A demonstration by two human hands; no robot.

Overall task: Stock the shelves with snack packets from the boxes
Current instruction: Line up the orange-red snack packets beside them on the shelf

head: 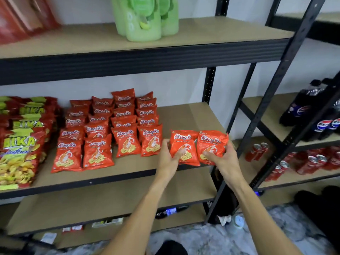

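Left hand (168, 156) gripped one orange snack packet (181, 144), right hand (219, 160) clutched a second packet (211, 142) beside it, both held over the middle shelf (193, 115), just right of the stocked rows (125, 142).

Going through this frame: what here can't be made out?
Head view:
Boxes: outside the frame.
Red packs, top left: blurred, cut by the edge.
Green bottles: tops cut by the top edge.
Small items at the bottom: too small, blurred.
Anything behind the held packets: hidden by them.

Wooden shelf (193, 115) carries rows of orange snack packets (127, 144).
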